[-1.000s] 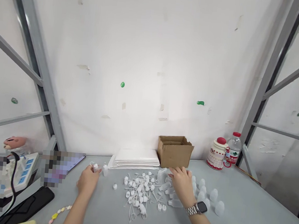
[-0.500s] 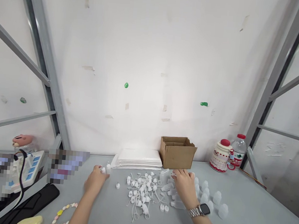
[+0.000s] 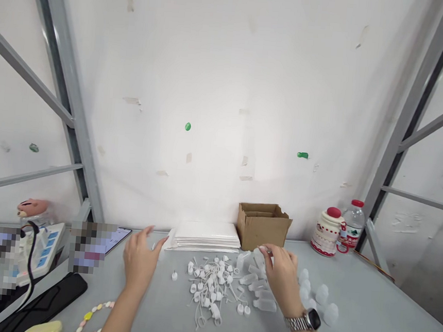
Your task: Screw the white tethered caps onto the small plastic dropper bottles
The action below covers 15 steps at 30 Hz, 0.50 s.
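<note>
My left hand (image 3: 140, 260) is open, thumb and fingers spread apart, raised just over the tabletop. A small whitish bottle (image 3: 161, 254) shows faintly beneath its thumb, partly hidden. Thumb and forefinger of my right hand (image 3: 282, 275) are pinched at a translucent plastic bottle (image 3: 259, 258), which the fingers partly cover. Several similar translucent bottles (image 3: 264, 304) lie beside that hand. Between my hands spreads a pile of small white caps with cords or loops (image 3: 211, 285). A single white cap (image 3: 174, 275) sits apart, nearer my left hand.
Behind the pile are a stack of white sheets (image 3: 203, 235) and a cardboard box (image 3: 264, 231). Translucent rounded pieces (image 3: 331, 314) sit at right, before a red-lidded jar (image 3: 326, 234) and water bottle (image 3: 353, 224). A black phone-like object (image 3: 48, 303) and beaded loop (image 3: 88, 316) lie left.
My left hand has lifted and spread its fingers, letting go of the small whitish bottle. My right hand has shifted slightly right and up, with a translucent bottle at its fingertips.
</note>
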Tool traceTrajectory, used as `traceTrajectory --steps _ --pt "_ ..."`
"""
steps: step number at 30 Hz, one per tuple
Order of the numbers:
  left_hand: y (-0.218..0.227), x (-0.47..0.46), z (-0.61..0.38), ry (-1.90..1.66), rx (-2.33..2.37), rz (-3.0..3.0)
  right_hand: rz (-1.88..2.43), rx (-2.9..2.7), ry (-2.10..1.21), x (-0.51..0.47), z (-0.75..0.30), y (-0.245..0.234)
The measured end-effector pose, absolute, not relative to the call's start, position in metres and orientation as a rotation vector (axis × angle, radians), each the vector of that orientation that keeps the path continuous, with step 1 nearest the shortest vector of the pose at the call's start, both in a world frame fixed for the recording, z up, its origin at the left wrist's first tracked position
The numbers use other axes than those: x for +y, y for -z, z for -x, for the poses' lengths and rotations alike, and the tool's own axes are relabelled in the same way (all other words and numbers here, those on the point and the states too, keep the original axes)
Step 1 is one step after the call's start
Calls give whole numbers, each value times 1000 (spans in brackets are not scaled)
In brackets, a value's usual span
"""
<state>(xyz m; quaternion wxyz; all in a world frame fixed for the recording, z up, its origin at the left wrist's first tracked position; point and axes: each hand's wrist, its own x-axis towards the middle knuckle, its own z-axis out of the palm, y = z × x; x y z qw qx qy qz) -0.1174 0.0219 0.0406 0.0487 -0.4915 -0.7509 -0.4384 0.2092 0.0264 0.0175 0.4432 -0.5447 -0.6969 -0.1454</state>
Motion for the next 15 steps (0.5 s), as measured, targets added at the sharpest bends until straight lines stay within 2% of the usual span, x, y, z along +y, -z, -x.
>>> traceTrajectory --steps 3,8,11,15 --pt "-38 19 97 1520 -2257 2172 1248 -1736 44 15 -192 -20" --pt "-15 14 55 1225 -2109 2834 1071 -1960 -298 -12 -157 -17" --pt "-15 6 47 1149 -2109 2745 978 -2137 -280 -23 -146 -17" --pt "-25 -22 89 1136 -2276 2061 903 -2219 -194 -26 -145 -19"
